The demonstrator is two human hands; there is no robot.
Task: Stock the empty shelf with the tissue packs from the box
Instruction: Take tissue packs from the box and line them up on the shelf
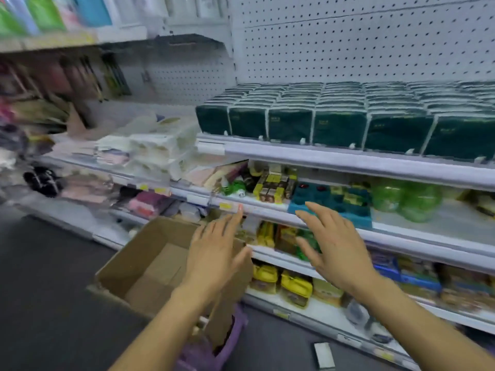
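Observation:
Dark green tissue packs point(340, 121) fill the upper shelf point(348, 159) in several tight rows, from its left end to the right edge of the view. A brown cardboard box point(150, 266) stands open on a purple stool point(235, 333) in front of the shelving; no packs show inside it. My left hand point(217, 253) hovers over the box's right side, fingers spread and holding nothing. My right hand point(332, 245) is held out beside it in front of the lower shelves, also spread and holding nothing.
Lower shelves hold a teal tray point(332, 202), green bottles point(407, 199), yellow packets point(294, 287) and blue boxes point(412, 274). White wrapped goods point(160, 148) lie on the left-hand shelf. Pegboard point(348, 44) backs the top. A small white item point(324, 354) lies on the dark floor.

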